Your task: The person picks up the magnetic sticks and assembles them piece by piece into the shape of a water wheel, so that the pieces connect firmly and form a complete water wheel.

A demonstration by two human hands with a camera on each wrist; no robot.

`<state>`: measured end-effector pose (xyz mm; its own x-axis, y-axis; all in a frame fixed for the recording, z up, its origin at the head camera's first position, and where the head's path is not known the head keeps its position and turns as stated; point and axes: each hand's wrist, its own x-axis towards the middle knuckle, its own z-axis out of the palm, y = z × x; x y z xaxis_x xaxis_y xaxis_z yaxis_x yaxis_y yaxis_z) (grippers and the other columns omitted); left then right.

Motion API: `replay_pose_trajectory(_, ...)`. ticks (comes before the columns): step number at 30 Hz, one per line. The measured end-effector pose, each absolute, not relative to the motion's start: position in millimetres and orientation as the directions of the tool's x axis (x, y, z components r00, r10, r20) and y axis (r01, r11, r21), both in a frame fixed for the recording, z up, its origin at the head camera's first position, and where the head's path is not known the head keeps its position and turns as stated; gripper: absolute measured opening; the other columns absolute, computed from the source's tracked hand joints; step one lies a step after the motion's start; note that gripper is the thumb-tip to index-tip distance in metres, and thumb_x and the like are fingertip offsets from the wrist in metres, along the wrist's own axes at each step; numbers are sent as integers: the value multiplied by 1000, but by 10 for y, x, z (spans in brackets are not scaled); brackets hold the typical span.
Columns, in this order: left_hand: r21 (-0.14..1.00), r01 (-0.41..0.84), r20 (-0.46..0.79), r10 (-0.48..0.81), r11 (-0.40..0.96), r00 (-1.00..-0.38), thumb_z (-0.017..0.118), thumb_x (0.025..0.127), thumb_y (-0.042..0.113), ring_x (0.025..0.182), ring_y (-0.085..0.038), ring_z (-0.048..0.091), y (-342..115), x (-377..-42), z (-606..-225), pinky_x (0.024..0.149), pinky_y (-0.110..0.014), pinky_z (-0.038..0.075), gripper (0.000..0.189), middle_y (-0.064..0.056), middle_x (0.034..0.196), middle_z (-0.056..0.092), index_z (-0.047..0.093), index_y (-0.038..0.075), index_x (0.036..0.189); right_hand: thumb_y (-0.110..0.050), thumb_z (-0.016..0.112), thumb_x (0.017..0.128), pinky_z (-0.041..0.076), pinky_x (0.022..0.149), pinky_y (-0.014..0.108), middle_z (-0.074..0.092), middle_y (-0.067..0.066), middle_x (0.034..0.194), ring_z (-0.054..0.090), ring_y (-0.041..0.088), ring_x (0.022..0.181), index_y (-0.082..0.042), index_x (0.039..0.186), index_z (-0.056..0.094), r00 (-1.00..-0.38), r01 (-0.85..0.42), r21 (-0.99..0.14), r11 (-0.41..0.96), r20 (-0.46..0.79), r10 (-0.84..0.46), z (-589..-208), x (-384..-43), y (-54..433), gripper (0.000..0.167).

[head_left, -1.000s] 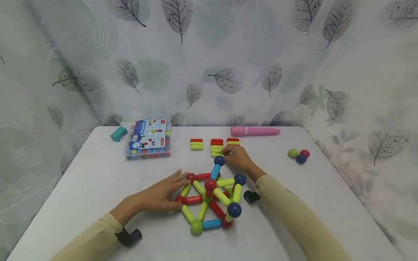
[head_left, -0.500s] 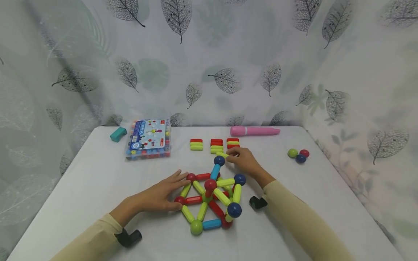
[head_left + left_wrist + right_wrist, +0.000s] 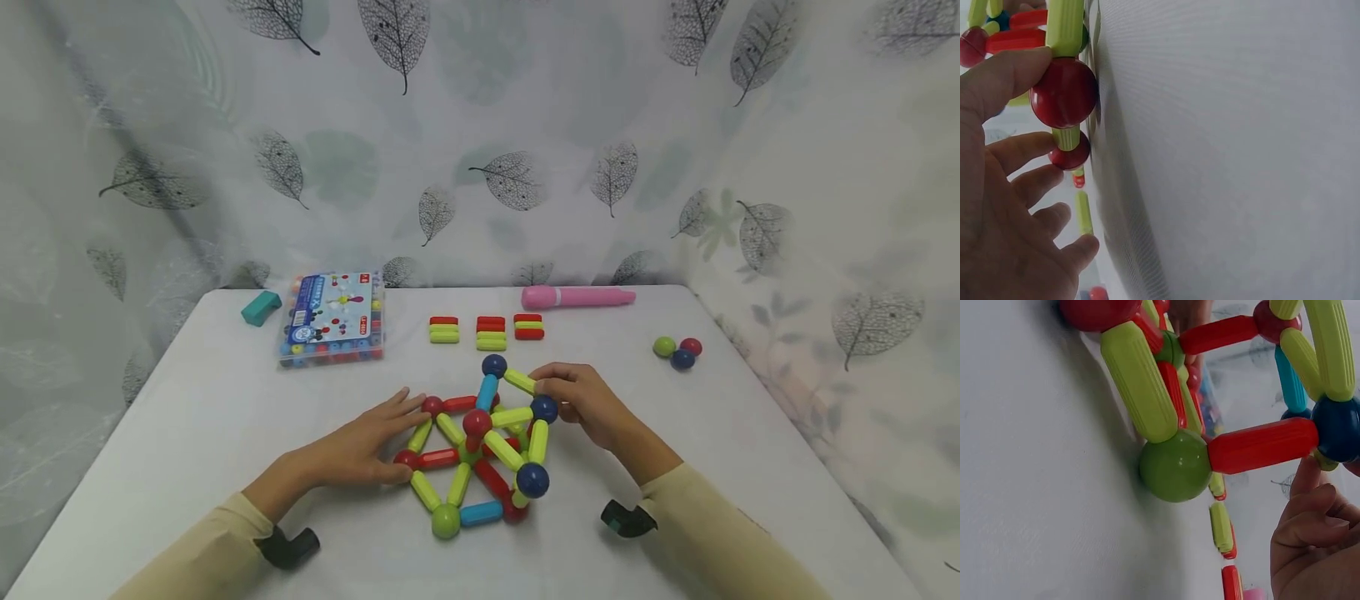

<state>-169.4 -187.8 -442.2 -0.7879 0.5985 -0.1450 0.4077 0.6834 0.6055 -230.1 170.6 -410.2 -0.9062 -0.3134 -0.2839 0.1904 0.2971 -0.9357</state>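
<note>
A structure of magnetic rods and balls stands on the table, with red, green and dark blue balls joined by red, yellow-green and light blue rods. My left hand [image 3: 356, 446] lies at its left side, fingers spread and fairly straight. In the left wrist view the thumb touches near a red ball [image 3: 1064, 92], and a finger reaches a second red ball [image 3: 1069, 151]. My right hand [image 3: 588, 404] pinches a yellow-green magnetic rod [image 3: 520, 381]. This rod's far end meets the raised dark blue ball [image 3: 494, 365]. Its near end is by the fingertips, close to another dark blue ball [image 3: 544, 408].
Behind the structure lie three small groups of red and yellow-green rods [image 3: 491, 333]. A clear box [image 3: 332, 318] of colored pieces and a teal block [image 3: 261, 308] are back left. A pink tool [image 3: 577, 297] lies at the back edge, with three loose balls [image 3: 682, 359] at right.
My right hand has taken a yellow-green rod from the middle group and brought it toward me to the raised dark blue ball. My left hand has stayed by the red balls.
</note>
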Motion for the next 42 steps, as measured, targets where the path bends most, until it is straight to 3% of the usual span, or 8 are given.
replay_pose_trajectory(11, 604, 412, -142, 602, 682, -786, 78, 87, 41, 158, -35, 7, -1890, -1698, -4447, 118, -63, 28, 82, -1, 169, 23, 41, 21, 157, -32, 63, 98, 52, 72, 28, 68, 5, 88, 62, 21, 79, -1, 117, 71, -900, 182, -932, 312, -286, -329, -4062, -2271, 1622, 37)
replay_pose_trajectory(17, 601, 413, -145, 601, 684, -786, 77, 88, 42, 158, -35, 6, -1883, -1688, -4427, 119, -63, 27, 82, -1, 170, 22, 40, 21, 158, -30, 60, 100, 50, 70, 28, 68, 9, 104, 60, 23, 83, -3, 122, 70, -910, 164, -935, 316, -267, -318, -4108, -2274, 1663, 36)
replay_pose_trajectory(21, 600, 402, -139, 585, 692, -799, 77, 87, 47, 158, -35, 8, -1890, -1657, -4437, 117, -64, 29, 83, -1, 169, 25, 41, 22, 158, -18, 56, 98, 45, 63, 27, 67, 10, 115, 57, 24, 81, -7, 128, 68, -911, 135, -914, 381, -266, -316, -4213, -2285, 1756, 34)
replay_pose_trajectory(25, 590, 398, -128, 568, 703, -813, 75, 87, 52, 157, -35, 12, -1916, -1603, -4461, 115, -63, 33, 82, -1, 167, 29, 42, 23, 157, -11, 55, 95, 44, 59, 27, 65, 11, 96, 55, 24, 75, -11, 133, 66, -881, 84, -867, 492, -295, -370, -4356, -2253, 1873, 40)
replay_pose_trajectory(30, 583, 400, -106, 555, 707, -825, 74, 89, 51, 157, -34, 14, -1895, -1616, -4424, 116, -62, 33, 79, -2, 166, 33, 44, 22, 156, -10, 59, 94, 46, 60, 29, 61, 8, 79, 55, 23, 71, -11, 124, 69, -845, 16, -847, 531, -296, -446, -4451, -2163, 1986, 32)
replay_pose_trajectory(33, 581, 393, -45, 510, 713, -859, 73, 93, 44, 155, -33, 21, -1824, -1751, -4378, 116, -62, 33, 70, -3, 163, 39, 48, 19, 153, -12, 59, 95, 45, 59, 29, 61, 8, 79, 54, 23, 70, -11, 123, 69, -841, 3, -859, 512, -279, -463, -4450, -2121, 2019, 30)
replay_pose_trajectory(38, 602, 387, 137, 387, 699, -912, 71, 97, 26, 141, -32, 48, -1661, -2154, -4329, 110, -58, 44, 47, -6, 146, 59, 61, 15, 141, -14, 59, 98, 43, 57, 27, 61, 12, 80, 53, 23, 70, -11, 125, 67, -839, -13, -889, 457, -239, -488, -4454, -2067, 2030, 29)
replay_pose_trajectory(42, 587, 340, 154, 311, 735, -938, 71, 97, 20, 134, -31, 54, -1564, -2463, -4319, 109, -55, 46, 40, -8, 140, 64, 65, 14, 136, -15, 60, 98, 44, 57, 27, 62, 12, 86, 54, 24, 73, -11, 129, 66, -862, -9, -905, 425, -209, -463, -4492, -2007, 2028, 32)
